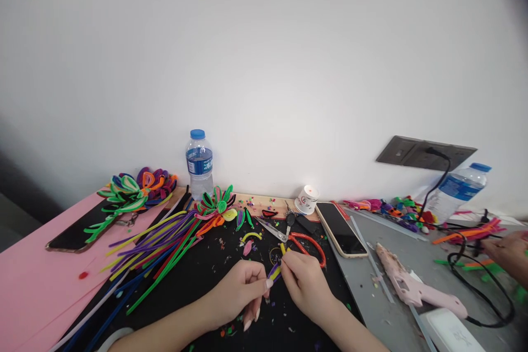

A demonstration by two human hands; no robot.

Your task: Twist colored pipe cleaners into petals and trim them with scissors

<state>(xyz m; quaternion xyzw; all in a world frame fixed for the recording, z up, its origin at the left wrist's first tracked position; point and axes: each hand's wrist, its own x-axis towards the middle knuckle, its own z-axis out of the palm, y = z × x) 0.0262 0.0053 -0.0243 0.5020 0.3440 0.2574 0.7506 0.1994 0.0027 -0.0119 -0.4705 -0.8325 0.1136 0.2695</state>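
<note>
Between my two hands is a short bent piece of purple and yellow pipe cleaner (pixel 274 271). My left hand (pixel 244 292) pinches its purple side with thumb and forefinger. My right hand (pixel 306 281) is closed on the yellow part, whose tip sticks up above the fingers. Just beyond my right hand lie scissors (pixel 308 240) with red handles, blades spread. A curved yellow piece (pixel 251 236) and a pink piece (pixel 247 248) rest on the black mat (pixel 198 280) in front of my hands. A pipe cleaner flower (pixel 218 202) with green, red and black petals lies farther back.
Long pipe cleaners (pixel 165 247) fan out at left, near a water bottle (pixel 199 168). Finished flowers (pixel 136 192) lie over a dark phone (pixel 74 234). At right are a paper cup (pixel 307 200), a phone (pixel 341 229), a pink glue gun (pixel 416 286) with a cord, and another person's hand (pixel 509 256).
</note>
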